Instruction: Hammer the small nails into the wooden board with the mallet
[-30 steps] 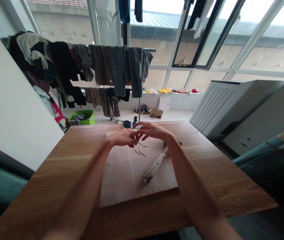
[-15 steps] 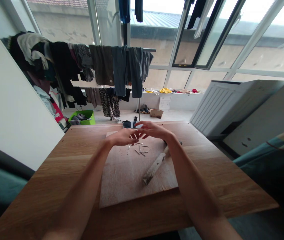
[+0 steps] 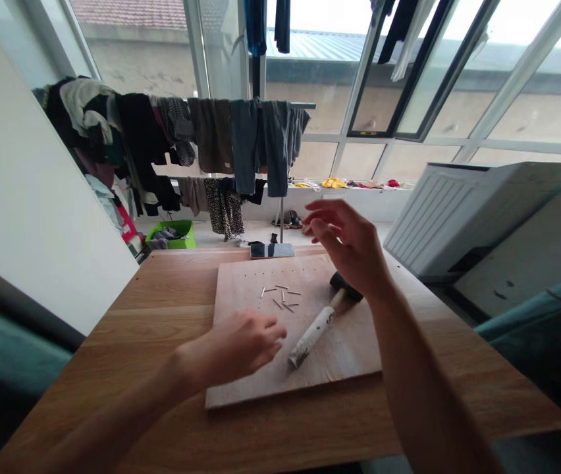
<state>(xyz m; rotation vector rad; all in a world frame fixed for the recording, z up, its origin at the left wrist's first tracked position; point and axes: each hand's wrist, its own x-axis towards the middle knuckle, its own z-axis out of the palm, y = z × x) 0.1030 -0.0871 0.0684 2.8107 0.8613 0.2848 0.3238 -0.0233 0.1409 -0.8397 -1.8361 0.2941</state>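
Low over the near left part of a wooden board (image 3: 245,382), my left hand (image 3: 241,345) has loosely bent fingers with small gaps between them; I see nothing held, though the thumb is hidden. Higher up, past the board's right side, my right hand (image 3: 347,243) is raised with its fingers apart and nothing in it. Several nails (image 3: 283,296) lie scattered on the board between the hands. A hammer (image 3: 313,336) with a worn white-wrapped handle rests slantwise on the board, its dark head below my right hand. A row of small dark dots runs along the board's far part.
The board lies on a wooden table (image 3: 152,322). At the table's far edge is a phone (image 3: 271,251). Beyond stand a rack of hanging clothes (image 3: 211,135), a green basket (image 3: 184,236) and windows. A white ribbed appliance (image 3: 426,217) is on the right.
The hands were together above the nails and have parted. My left hand came nearer and lower; my right hand went right and up. The hammer's head and the phone now show fully.
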